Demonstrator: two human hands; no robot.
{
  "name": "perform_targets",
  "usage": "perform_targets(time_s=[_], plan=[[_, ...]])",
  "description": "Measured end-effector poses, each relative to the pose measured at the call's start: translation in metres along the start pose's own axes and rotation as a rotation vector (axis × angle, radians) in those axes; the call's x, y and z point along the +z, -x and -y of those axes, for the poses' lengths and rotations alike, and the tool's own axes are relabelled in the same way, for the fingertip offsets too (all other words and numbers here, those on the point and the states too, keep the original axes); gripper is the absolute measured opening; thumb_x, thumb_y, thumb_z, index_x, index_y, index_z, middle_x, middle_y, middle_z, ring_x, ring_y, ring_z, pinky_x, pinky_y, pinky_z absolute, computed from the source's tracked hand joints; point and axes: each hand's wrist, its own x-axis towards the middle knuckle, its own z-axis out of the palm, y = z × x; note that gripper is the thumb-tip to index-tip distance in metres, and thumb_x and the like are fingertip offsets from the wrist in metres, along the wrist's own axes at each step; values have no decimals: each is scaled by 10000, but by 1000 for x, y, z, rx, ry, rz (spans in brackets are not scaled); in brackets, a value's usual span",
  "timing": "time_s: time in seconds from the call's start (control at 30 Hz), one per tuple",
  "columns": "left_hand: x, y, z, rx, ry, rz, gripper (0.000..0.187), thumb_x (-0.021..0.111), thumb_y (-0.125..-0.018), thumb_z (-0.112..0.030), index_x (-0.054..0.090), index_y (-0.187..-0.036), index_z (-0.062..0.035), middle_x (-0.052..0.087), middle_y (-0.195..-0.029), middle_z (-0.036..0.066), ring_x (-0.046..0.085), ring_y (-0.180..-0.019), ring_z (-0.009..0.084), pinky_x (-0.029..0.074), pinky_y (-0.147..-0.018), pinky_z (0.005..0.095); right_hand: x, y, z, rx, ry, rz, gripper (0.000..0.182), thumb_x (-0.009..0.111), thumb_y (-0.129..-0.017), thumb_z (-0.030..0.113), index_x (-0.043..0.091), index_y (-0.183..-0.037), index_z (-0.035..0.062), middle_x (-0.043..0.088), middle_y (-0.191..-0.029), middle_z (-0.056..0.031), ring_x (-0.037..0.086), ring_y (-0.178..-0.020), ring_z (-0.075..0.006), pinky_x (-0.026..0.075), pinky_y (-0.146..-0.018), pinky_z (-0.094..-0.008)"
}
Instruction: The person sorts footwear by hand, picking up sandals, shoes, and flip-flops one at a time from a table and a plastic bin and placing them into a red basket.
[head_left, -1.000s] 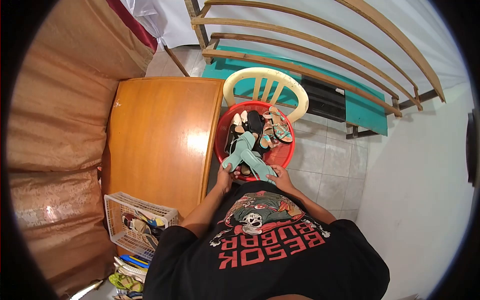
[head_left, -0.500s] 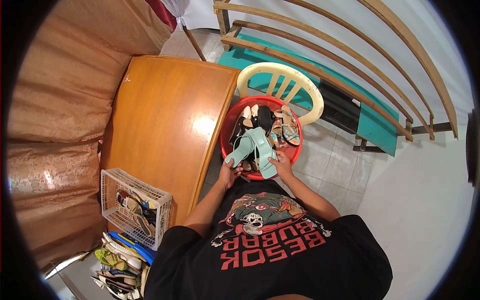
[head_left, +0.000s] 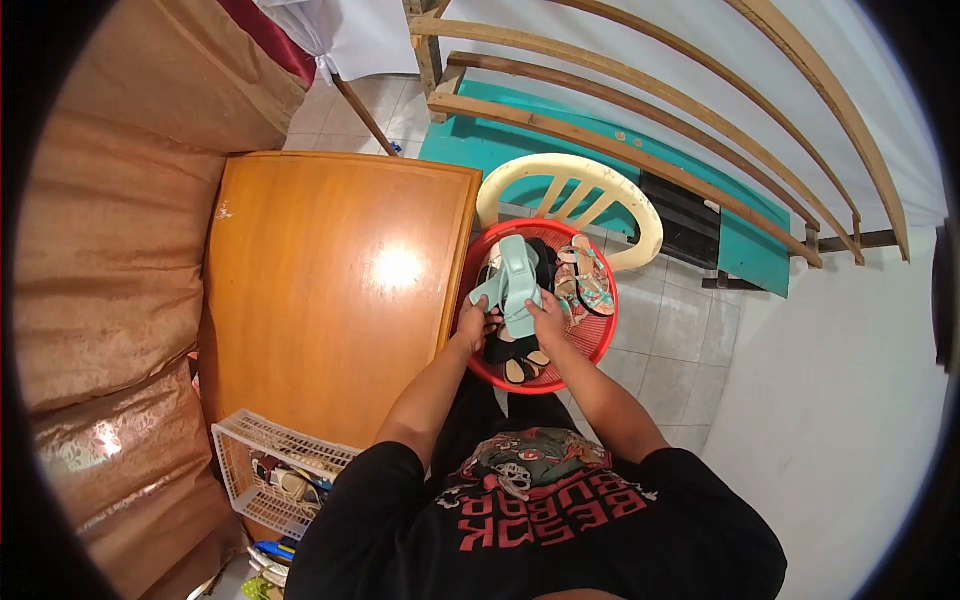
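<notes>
My left hand [head_left: 476, 324] grips one pale mint sandal [head_left: 488, 291] by its end. The matching mint sandal [head_left: 519, 275] is pinched in my right hand [head_left: 547, 321], and it overlaps the first one. Both are held over a round red plastic basket [head_left: 592, 341]. Inside the basket, floral-strapped sandals [head_left: 588, 285] lie at the right, and black sandals with tan insoles [head_left: 522, 366] lie near my side. Other dark and light footwear is partly hidden beneath the mint pair.
A cream plastic chair [head_left: 648, 213] stands behind the basket. To the left is a brown wooden table [head_left: 320, 270], with a white crate [head_left: 240, 427] of footwear at its near end. Wooden rails [head_left: 590, 70] and a teal board [head_left: 755, 255] run along the back.
The mint sandals have turned more upright and come closer together, still held. More black footwear shows at the basket's near side. The view has shifted, so the basket appears lower.
</notes>
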Motion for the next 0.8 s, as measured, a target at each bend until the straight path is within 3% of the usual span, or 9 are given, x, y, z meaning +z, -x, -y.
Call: perform_targets(time_s=[0.1, 0.17, 0.2, 0.27, 0.5, 0.57, 0.63, 0.7, 0.8], plan=[[-16, -38, 8, -207, -122, -64, 351, 454, -982, -323, 449, -1284, -144, 567, -1136, 48, 582, -919, 205, 442, -802, 408, -7, -31, -46, 16, 199, 98, 507, 643, -852, -7, 463, -1325, -10, 580, -1254, -146, 560, -1123, -213, 443, -938, -320], [-19, -34, 10, -248, -94, -124, 444, 455, -969, -325, 428, -1353, -105, 527, -1264, 55, 550, -1048, 237, 424, -871, 456, 8, -21, -28, 362, 508, -17, 611, 638, -870, 5, 366, -1418, 4, 468, -1404, -173, 496, -1234, -266, 422, -993, -362], [-21, -27, 9, -197, -112, -93, 477, 456, -963, -329, 401, -1387, -117, 499, -1317, 65, 528, -1107, 253, 411, -901, 475, 13, -22, -29, 328, 427, 7, 624, 645, -871, 18, 354, -1422, 22, 440, -1411, -197, 478, -1248, -309, 433, -989, -394], [-23, -14, 4, -99, -178, -11, 577, 451, -951, -319, 298, -1481, -147, 402, -1460, 85, 457, -1257, 291, 360, -989, 512, 20, -22, -30, 309, 415, 29, 616, 648, -868, 16, 365, -1415, 24, 455, -1391, -200, 482, -1240, -310, 436, -985, -398], [-20, 16, 7, -78, -132, -25, 633, 442, -951, -302, 202, -1517, -153, 379, -1480, 104, 415, -1307, 319, 312, -1050, 540, 2, -30, -73, 96, 672, 159, 592, 644, -846, 21, 382, -1377, 4, 576, -1230, -167, 574, -1099, -250, 465, -911, -341], [-22, 18, 12, -63, -132, 0, 625, 437, -953, -299, 206, -1515, -151, 395, -1469, 107, 421, -1301, 320, 309, -1052, 543, -3, -27, -70, 253, 650, 268, 534, 665, -833, 39, 430, -1309, -16, 591, -1178, -152, 594, -1042, -232, 474, -879, -345], [-25, 26, 17, -43, -129, 19, 618, 432, -956, -296, 210, -1513, -149, 410, -1458, 110, 427, -1296, 322, 307, -1054, 546, -12, -19, -68, 150, 663, 365, 503, 678, -817, 56, 456, -1264, -8, 545, -1208, -157, 592, -1005, -229, 480, -849, -337], [-31, 34, 23, -16, -158, 2, 607, 429, -962, -305, 218, -1509, -148, 465, -1411, 99, 449, -1279, 304, 316, -1046, 529, -17, 0, -53, -295, 1030, 230, 504, 672, -813, 58, 462, -1269, 9, 500, -1233, -165, 582, -965, -250, 481, -824, -337], [-42, 50, 37, 11, -180, -71, 538, 473, -946, -301, 358, -1447, -143, 555, -1312, 58, 554, -1087, 221, 411, -905, 444, -34, 15, -43, -354, 914, 392, 465, 662, -803, 44, 497, -1238, 27, 494, -1210, -156, 567, -946, -276, 478, -827, -348]])
